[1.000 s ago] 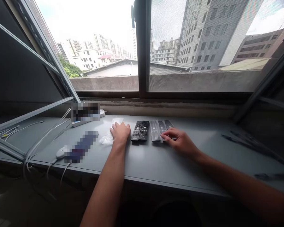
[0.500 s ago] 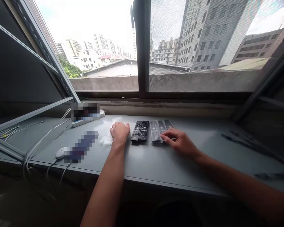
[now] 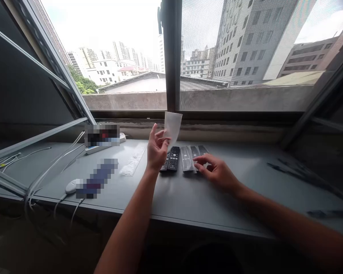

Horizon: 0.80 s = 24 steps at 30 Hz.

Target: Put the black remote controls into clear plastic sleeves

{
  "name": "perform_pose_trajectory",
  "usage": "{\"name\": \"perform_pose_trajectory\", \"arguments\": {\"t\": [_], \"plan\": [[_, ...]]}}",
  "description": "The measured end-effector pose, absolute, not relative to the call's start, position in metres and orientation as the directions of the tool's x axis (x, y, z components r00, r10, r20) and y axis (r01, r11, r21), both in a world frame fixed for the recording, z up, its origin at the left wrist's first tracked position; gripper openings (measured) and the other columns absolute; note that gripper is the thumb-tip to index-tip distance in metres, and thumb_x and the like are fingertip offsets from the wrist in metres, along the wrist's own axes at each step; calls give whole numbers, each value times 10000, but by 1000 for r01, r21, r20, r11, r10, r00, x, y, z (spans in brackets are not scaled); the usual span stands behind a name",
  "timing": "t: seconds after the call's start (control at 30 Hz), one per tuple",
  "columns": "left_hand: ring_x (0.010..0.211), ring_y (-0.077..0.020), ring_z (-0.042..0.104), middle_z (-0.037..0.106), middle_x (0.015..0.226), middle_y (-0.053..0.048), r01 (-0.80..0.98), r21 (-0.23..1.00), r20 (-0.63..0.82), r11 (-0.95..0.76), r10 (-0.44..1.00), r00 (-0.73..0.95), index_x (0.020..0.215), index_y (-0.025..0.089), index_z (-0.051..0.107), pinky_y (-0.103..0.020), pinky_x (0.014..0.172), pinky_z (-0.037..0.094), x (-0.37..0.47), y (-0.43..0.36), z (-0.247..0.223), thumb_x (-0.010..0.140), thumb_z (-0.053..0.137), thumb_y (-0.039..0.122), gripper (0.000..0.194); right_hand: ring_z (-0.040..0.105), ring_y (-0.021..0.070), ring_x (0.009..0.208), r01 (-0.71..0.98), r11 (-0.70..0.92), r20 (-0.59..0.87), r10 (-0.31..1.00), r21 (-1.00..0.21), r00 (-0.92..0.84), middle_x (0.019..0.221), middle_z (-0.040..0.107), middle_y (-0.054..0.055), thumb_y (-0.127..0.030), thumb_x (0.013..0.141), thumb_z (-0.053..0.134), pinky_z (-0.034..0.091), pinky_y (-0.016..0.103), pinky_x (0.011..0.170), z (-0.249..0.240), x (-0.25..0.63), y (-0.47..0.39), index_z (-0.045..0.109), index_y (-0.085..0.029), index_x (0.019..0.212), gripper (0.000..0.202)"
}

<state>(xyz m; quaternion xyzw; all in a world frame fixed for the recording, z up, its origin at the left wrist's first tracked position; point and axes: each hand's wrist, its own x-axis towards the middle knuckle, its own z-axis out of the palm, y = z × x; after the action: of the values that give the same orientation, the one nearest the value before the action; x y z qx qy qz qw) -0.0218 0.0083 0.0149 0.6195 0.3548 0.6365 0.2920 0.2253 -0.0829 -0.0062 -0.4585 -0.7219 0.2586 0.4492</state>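
Observation:
My left hand (image 3: pixel 157 149) is raised over the desk and pinches a translucent plastic bag (image 3: pixel 173 125) between thumb and fingers. Beneath it lie two black remote controls (image 3: pixel 173 160) side by side, the left one partly hidden by the hand. To their right, several remote controls in clear bags (image 3: pixel 186 159) lie in a row. My right hand (image 3: pixel 214 169) rests by these bagged remotes, its fingers loosely bent, with a small gap between thumb and forefinger. Its fingertips are at the bags; whether they press on them is unclear. More clear bags (image 3: pixel 132 161) lie flat to the left.
A pixelated dark object (image 3: pixel 100 177) and a white rounded plug or mouse-like item (image 3: pixel 71 186) lie at left. Behind is a white power strip (image 3: pixel 122 137) with cables (image 3: pixel 54 161). Metal frames (image 3: pixel 71 85) flank the desk (image 3: pixel 246 213); dark thin items (image 3: pixel 303 179) lie at right.
My left hand has lifted off the pile of bags and moved right, bringing one bag up with it. The right hand stays put, its thumb and forefinger slightly further apart.

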Motion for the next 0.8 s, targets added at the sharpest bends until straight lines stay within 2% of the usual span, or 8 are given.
{"name": "perform_pose_trajectory", "arguments": {"t": [0.1,0.2,0.27,0.33,0.4,0.43,0.63,0.8], "plan": [[1114,-192,751,754,1269,-71,-273,867,447,-417,893,54,1717,292,354,-392,1078,580,-13,2,19,922,760,292,893,722,284,1073,432,459,447,884,-776,-138,1218,730,122,-531,1019,734,632,378,786,-8,226,-81,689,-257,1436,500],[1059,-193,753,764,1096,-47,-429,867,377,-255,897,229,1644,255,501,-380,1079,571,-10,-9,26,861,829,331,852,662,324,1274,440,497,490,860,-748,-138,1446,640,153,-541,978,789,642,402,854,-7,227,-80,564,-283,1597,708],[1011,-197,755,752,1023,-39,-447,880,343,-161,867,362,1626,253,544,-387,1060,584,-9,-18,30,856,837,328,828,614,345,1367,450,524,502,846,-723,-180,1521,598,142,-556,946,826,636,426,936,-5,227,-81,643,-306,1536,666],[1007,-199,752,746,1006,-36,-455,882,326,-124,858,398,1613,257,571,-397,1064,589,-8,-23,31,849,821,307,805,631,350,1351,451,536,483,843,-714,-237,1480,635,123,-566,956,814,614,446,1009,-3,227,-83,809,-293,1267,414],[1032,-205,749,750,1013,-40,-444,887,306,-127,881,360,1608,254,581,-410,1083,588,-6,-23,31,853,776,284,780,691,333,1239,434,536,469,844,-724,-260,1339,715,111,-564,999,764,597,451,1030,-1,226,-84,850,-267,1008,309],[1053,-209,748,753,1022,-45,-433,891,295,-137,900,321,1605,249,582,-418,1094,588,-6,-21,30,863,743,279,760,712,320,1176,420,535,475,844,-732,-248,1266,743,105,-560,1019,741,595,448,1020,0,226,-85,850,-264,969,319],[1298,-250,711,750,1275,-100,-422,891,241,-167,962,128,1451,251,627,-472,1164,574,-8,-1,20,926,630,294,527,725,286,1019,386,516,517,849,-765,-111,1127,768,86,-560,1072,658,592,413,915,2,227,-85,870,-292,1131,347],[1413,-317,656,643,1554,-156,-448,894,151,16,931,334,1141,204,683,-498,1183,570,-9,-4,19,931,682,268,219,711,302,1095,376,559,591,806,-739,-34,1162,762,89,-509,1033,715,590,435,958,1,229,-83,878,-305,1168,294]]}}
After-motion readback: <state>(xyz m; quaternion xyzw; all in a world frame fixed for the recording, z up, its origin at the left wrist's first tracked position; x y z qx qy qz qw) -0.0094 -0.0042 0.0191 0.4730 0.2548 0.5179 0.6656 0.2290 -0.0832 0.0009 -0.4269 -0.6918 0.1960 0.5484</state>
